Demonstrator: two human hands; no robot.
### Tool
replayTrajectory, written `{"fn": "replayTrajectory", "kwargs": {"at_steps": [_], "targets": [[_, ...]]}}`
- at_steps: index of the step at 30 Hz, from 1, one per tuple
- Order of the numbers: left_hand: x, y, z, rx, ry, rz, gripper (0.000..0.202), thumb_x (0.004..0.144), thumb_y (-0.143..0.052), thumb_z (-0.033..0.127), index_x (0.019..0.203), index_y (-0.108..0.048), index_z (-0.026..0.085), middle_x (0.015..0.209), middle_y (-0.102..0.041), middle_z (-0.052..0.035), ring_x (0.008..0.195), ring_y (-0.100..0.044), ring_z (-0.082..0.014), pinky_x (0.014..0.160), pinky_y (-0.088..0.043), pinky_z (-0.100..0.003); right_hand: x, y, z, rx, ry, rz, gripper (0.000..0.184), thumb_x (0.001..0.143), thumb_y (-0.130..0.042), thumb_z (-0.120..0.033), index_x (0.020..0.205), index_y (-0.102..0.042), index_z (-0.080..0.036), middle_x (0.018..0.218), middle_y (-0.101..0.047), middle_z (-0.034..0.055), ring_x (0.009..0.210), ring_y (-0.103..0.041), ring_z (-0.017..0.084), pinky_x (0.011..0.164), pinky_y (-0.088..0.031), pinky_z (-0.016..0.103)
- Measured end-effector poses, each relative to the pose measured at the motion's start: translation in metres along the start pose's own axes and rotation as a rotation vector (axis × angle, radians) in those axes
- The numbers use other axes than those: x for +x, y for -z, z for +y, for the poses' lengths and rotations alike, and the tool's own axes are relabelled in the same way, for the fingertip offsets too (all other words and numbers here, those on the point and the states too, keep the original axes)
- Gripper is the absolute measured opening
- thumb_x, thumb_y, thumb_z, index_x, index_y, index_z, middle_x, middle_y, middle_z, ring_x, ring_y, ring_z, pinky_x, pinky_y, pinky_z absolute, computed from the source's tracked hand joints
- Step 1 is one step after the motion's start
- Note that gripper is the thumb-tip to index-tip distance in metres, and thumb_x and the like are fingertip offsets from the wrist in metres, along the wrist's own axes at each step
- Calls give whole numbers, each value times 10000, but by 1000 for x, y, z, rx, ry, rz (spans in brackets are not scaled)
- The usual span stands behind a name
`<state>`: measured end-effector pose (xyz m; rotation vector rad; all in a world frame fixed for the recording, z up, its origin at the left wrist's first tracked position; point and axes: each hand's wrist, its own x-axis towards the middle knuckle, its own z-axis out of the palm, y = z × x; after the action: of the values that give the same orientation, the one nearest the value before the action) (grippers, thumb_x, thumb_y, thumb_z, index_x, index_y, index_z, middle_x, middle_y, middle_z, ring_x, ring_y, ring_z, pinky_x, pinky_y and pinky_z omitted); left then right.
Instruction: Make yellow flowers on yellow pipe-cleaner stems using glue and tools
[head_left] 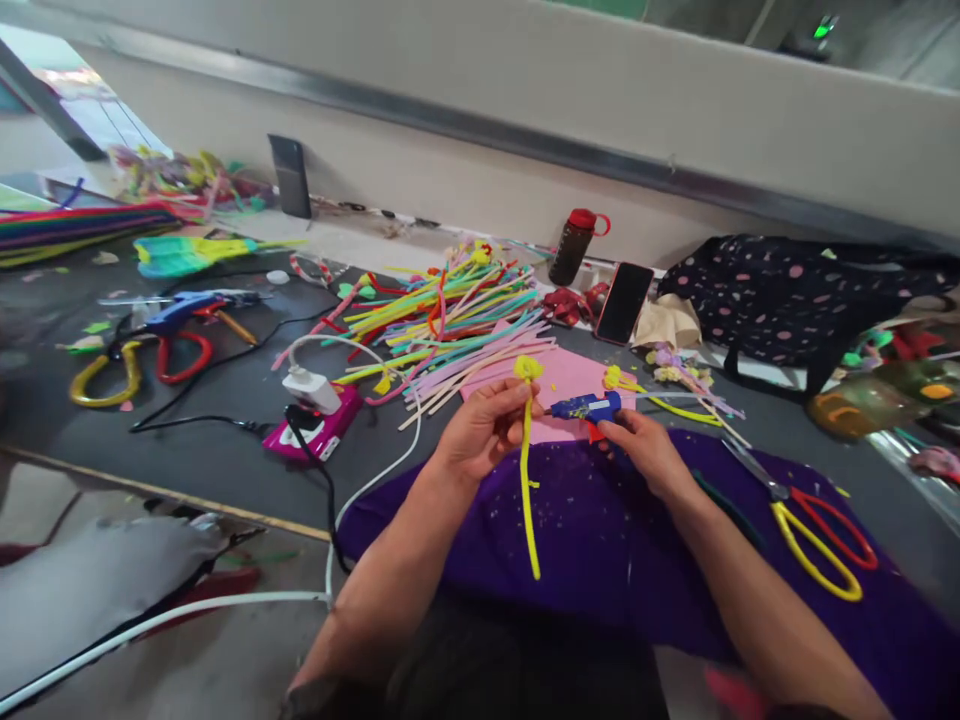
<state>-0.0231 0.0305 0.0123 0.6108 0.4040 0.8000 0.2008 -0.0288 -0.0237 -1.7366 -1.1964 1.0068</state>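
Between the fingers of my left hand (484,425) is a yellow pipe cleaner (528,500), hanging down with a small yellow flower head (528,369) at its top. My right hand (651,447) grips a blue glue gun (589,407), its nozzle pointing left and close to the stem just below the flower. Whether the nozzle touches the stem I cannot tell. Beneath both hands lie a pink sheet (574,375) and a purple cloth (570,530) sprinkled with tiny scraps. Another yellow flower piece (619,380) rests on the sheet, beyond the glue gun.
Scissors with red and yellow handles (821,540) lie at right, another pair (109,375) at left beside a second blue glue gun (191,310). Bundled pipe cleaners (450,310) spread behind my hands. A magenta power strip (315,425) trails cables. Behind are a phone (625,302), bottle (570,250) and dark bag (795,300).
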Motion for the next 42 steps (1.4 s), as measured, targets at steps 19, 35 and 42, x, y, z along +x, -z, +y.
{"fn": "replayTrajectory", "kwargs": {"at_steps": [19,35,42], "targets": [[1,-2,-7,176,32,-3,148,680,-643,236,722,-591,104,614,-641,-12,325,-442,-9,282,-239,-108,-26,-59,-19,-874,641,-422,129,817,-533,-262,893,-605,-188,827,-608,43,727,-579,150,656,-404,235],[4,-3,-13,261,71,43,175,689,-643,271,765,-600,119,576,-607,14,310,-387,4,293,-218,-119,-18,-28,-36,408,105,-412,157,774,-576,-315,771,-553,-160,647,-555,-20,493,-499,71,433,-370,169],[4,-6,-18,368,97,57,193,681,-654,307,707,-602,124,465,-529,38,317,-385,-4,307,-224,-112,-21,-30,-39,485,44,-406,190,772,-582,-338,742,-540,-156,593,-539,-32,445,-475,57,394,-339,151]]}}
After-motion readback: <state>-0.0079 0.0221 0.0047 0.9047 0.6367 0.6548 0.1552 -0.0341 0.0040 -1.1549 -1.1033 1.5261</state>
